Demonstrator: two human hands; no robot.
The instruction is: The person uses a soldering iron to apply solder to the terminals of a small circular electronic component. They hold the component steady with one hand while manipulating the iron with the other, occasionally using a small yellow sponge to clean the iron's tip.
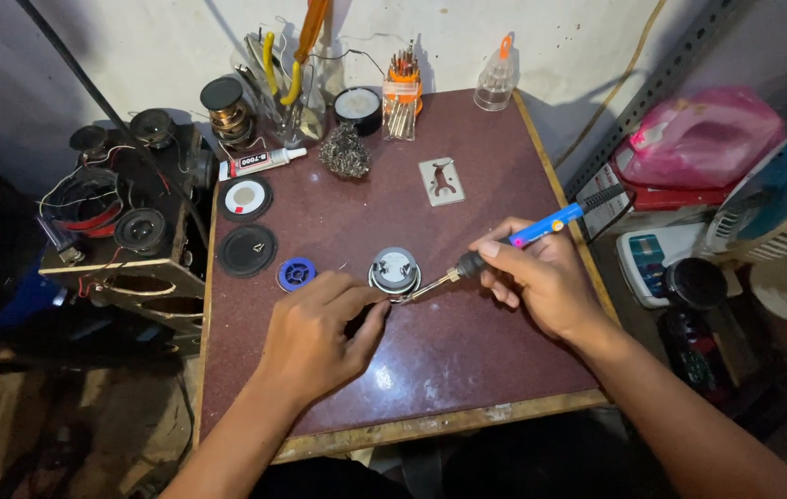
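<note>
Maroon worktable [467, 351] against a pale wall, centre frame: small round speaker [394, 271] at mid-table, left hand [315, 337] pinching at its lower edge, right hand [541, 277] gripping a blue-handled soldering iron [504, 245] whose tip meets the speaker's rim. Upper table holds a glue tube [260, 163], steel wool [345, 151], screwdriver set [402, 92]; two black discs [246, 225] and a blue ring [296, 273] sit left.
</note>
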